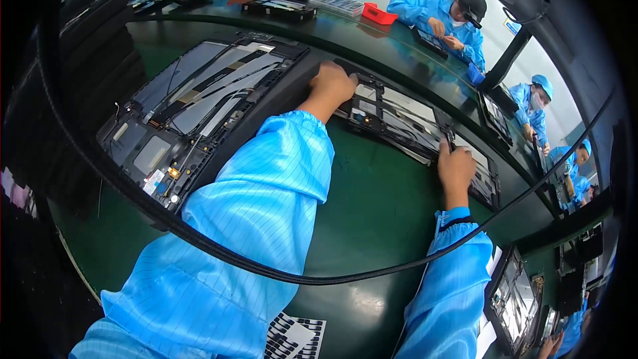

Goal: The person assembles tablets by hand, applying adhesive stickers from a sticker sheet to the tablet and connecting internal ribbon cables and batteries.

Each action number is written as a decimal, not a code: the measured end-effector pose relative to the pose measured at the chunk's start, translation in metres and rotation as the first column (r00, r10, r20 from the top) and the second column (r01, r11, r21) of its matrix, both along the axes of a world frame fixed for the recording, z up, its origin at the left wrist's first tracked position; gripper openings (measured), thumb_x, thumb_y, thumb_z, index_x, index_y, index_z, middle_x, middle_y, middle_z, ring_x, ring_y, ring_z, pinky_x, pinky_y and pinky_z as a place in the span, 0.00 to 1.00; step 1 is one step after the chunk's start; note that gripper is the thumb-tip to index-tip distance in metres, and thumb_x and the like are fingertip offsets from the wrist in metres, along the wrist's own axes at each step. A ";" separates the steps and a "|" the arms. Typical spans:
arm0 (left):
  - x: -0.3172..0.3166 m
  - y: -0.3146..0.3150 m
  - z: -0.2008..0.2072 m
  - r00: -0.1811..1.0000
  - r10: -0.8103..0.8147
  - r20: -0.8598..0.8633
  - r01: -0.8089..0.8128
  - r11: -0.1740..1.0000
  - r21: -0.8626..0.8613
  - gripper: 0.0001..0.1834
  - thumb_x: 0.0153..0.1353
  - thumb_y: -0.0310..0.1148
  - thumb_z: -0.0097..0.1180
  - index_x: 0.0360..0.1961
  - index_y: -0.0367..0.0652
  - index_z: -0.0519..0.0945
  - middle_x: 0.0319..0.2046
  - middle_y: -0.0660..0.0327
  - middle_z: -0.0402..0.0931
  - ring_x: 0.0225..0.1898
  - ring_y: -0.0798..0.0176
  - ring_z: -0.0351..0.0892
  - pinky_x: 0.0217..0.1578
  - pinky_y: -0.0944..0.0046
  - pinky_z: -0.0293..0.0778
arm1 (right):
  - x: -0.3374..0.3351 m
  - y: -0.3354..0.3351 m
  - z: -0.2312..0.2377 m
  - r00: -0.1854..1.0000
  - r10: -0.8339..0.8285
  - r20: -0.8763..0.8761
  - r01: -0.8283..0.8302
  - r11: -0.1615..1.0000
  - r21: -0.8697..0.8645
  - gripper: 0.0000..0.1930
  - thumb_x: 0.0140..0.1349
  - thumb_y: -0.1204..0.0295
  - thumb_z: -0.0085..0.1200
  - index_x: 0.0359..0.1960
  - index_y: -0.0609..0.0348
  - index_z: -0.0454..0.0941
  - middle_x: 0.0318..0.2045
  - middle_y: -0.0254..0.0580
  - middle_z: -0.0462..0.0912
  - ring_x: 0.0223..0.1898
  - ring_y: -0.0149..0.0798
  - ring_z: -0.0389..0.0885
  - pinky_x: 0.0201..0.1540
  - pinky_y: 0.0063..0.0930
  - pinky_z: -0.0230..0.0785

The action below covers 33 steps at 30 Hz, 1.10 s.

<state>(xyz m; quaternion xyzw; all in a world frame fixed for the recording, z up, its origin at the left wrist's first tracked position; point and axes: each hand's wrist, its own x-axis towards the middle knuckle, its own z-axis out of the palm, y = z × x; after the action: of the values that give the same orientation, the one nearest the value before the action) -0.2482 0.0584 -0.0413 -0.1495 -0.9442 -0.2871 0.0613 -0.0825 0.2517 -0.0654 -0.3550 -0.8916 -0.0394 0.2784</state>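
My left hand [333,88] is closed on the left end of a black open-backed tablet frame [392,114]. My right hand [457,167] grips the right end of the same frame, its thumb and fingers at the corner. Pale panels and black strips show inside that frame, with a small gold-coloured part near the left side. To the left of my left arm lies another open tablet frame [199,96], with grey panels, black cables and a gold-coloured part, on top of a dark tray or stack.
A green work table [359,226] spreads below my hands. A dark stack [93,53] stands at the left. A black cable [332,280] loops across the view. A sheet of black labels [299,339] lies near my body. Red bins [379,14] and co-workers in blue line the far bench.
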 end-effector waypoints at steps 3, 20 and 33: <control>-0.002 0.003 0.006 0.996 -0.013 0.089 0.002 0.993 0.120 0.35 0.45 0.53 0.50 0.42 0.29 0.71 0.45 0.39 0.68 0.46 0.46 0.69 0.47 0.54 0.65 | -0.007 -0.002 -0.007 0.997 -0.074 -0.024 0.072 0.994 -0.086 0.29 0.51 0.47 0.45 0.32 0.67 0.75 0.35 0.60 0.73 0.39 0.58 0.70 0.40 0.49 0.61; 0.000 0.005 0.064 0.946 -0.325 -0.006 0.168 0.473 0.865 0.16 0.29 0.23 0.63 0.24 0.26 0.74 0.22 0.50 0.74 0.22 0.60 0.75 0.23 0.61 0.69 | -0.028 0.001 0.012 0.835 0.041 -0.549 -0.339 0.825 -0.453 0.31 0.45 0.47 0.51 0.31 0.71 0.75 0.31 0.62 0.76 0.38 0.55 0.73 0.43 0.39 0.63; 0.072 0.125 -0.005 0.722 -0.692 -0.034 0.226 0.188 0.956 0.27 0.39 0.30 0.62 0.43 0.35 0.67 0.36 0.53 0.70 0.39 0.55 0.70 0.43 0.60 0.65 | 0.075 0.109 0.017 0.376 -0.469 -0.799 -0.631 0.502 -0.591 0.14 0.44 0.68 0.59 0.28 0.68 0.74 0.26 0.39 0.75 0.27 0.33 0.72 0.30 0.28 0.64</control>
<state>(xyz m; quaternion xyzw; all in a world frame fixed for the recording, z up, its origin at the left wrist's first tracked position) -0.1763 0.1838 -0.0466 -0.3088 -0.5073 -0.7891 -0.1572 -0.0071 0.3611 -0.0481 -0.3416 -0.4795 0.6297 0.5068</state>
